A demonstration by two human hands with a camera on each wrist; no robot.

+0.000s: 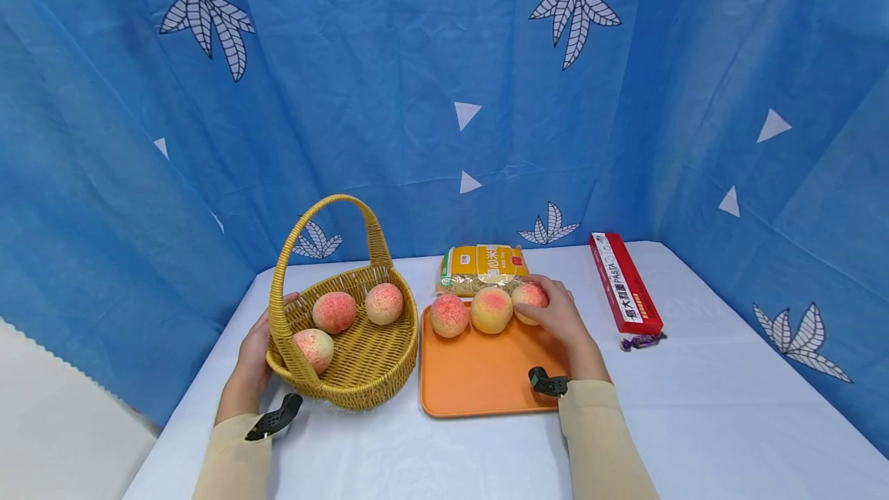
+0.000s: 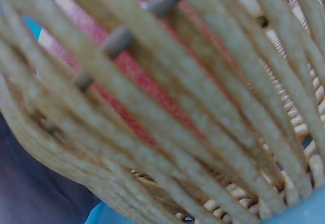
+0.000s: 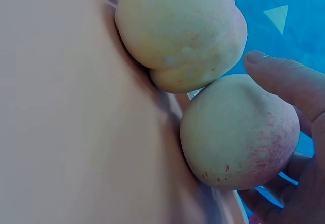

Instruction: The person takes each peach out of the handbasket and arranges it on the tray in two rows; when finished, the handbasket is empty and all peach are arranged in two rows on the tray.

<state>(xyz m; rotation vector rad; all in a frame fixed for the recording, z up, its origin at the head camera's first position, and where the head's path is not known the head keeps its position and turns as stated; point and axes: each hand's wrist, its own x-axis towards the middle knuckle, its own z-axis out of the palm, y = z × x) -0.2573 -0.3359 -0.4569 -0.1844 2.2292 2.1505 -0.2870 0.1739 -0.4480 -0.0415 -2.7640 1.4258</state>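
Note:
On the left stands a yellow wicker basket (image 1: 378,388) with a tall handle; in it lie three peaches, a reddish one (image 1: 334,312), a pale one (image 1: 384,304) and one behind the handle (image 1: 316,349). My left hand (image 1: 253,349) holds the basket's left side, its fingers partly hidden behind the wicker. Three peaches line the back of an orange tray (image 1: 486,384): a pink one (image 1: 449,315), a yellowish one (image 1: 491,310) and a right-hand peach (image 3: 233,132). My right hand (image 1: 562,319) grips the right-hand peach between thumb and fingers, low at the tray.
Behind the tray lies a yellow bag of pasta (image 1: 479,265). To the right are a red pasta box (image 1: 628,288) and a small purple-wrapped candy (image 1: 643,342). A white cloth (image 1: 729,407) covers the table, and a blue curtain (image 1: 389,99) hangs close behind.

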